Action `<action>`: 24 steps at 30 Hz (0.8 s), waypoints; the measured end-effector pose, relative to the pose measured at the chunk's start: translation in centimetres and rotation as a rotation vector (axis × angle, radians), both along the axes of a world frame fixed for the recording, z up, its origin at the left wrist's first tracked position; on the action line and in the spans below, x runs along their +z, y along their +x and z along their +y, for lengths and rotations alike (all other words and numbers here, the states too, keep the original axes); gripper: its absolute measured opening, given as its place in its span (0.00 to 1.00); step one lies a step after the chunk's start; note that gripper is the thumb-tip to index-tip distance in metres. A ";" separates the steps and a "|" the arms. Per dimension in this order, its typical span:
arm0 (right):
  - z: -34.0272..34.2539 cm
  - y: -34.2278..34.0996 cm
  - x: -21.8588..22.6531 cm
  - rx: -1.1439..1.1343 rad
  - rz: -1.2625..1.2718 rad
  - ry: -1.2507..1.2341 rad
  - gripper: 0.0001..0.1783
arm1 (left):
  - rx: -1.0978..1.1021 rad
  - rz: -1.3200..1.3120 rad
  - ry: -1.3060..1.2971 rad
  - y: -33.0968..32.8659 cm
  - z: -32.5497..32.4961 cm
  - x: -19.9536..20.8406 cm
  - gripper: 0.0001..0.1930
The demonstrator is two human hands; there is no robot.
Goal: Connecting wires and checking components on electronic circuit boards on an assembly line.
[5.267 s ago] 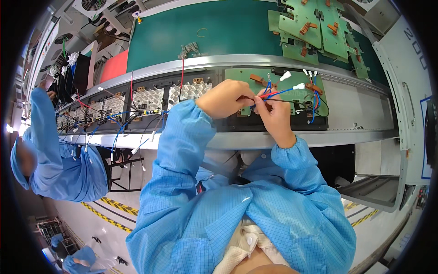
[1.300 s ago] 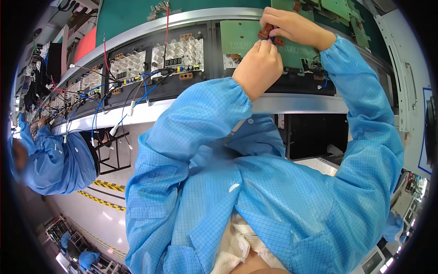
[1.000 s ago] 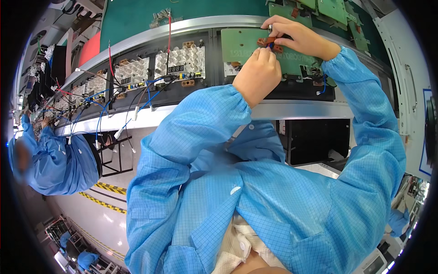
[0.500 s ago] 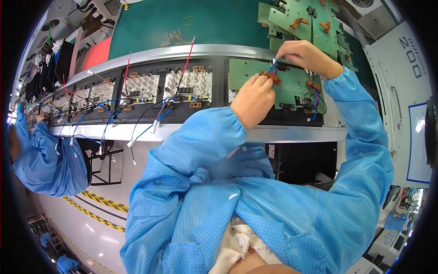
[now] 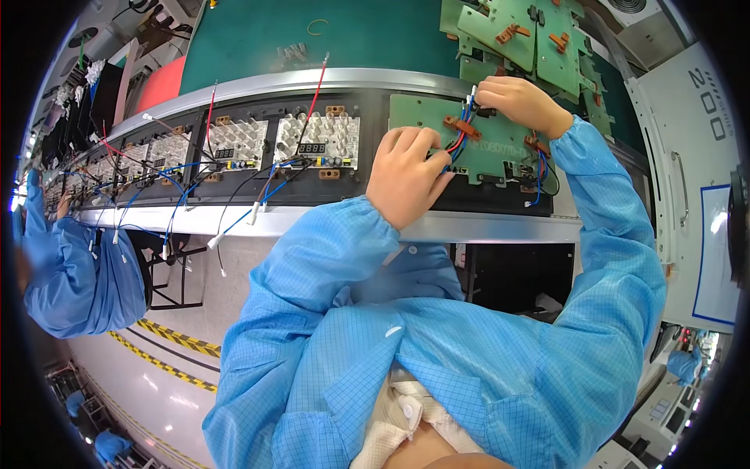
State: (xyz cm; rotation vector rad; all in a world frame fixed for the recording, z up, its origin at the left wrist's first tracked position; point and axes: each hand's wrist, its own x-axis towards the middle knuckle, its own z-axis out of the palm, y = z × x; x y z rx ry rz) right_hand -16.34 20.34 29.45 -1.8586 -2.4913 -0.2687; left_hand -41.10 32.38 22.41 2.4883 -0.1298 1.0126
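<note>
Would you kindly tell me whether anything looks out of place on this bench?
A thin yellow loop lies loose on the green mat, near scattered small parts; both look stray. Green boards at upper right are piled at uneven angles. No damage is clearly visible.

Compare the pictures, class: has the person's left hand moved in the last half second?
Yes: against the brown clip on the green board, the left hand has moved to the left, away from the clip.

Electronics factory with rowed circuit boards
</note>
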 end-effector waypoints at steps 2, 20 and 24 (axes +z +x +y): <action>-0.2 0.0 0.4 0.031 -0.005 0.005 0.05 | 0.022 0.002 -0.006 0.2 -0.1 -0.3 0.11; -0.5 0.2 -1.1 0.082 0.039 0.074 0.07 | -0.009 -0.086 0.078 -0.4 1.2 -0.7 0.07; -0.8 0.4 -0.7 0.002 0.065 0.057 0.06 | -0.067 -0.033 0.060 -1.3 1.4 -1.4 0.06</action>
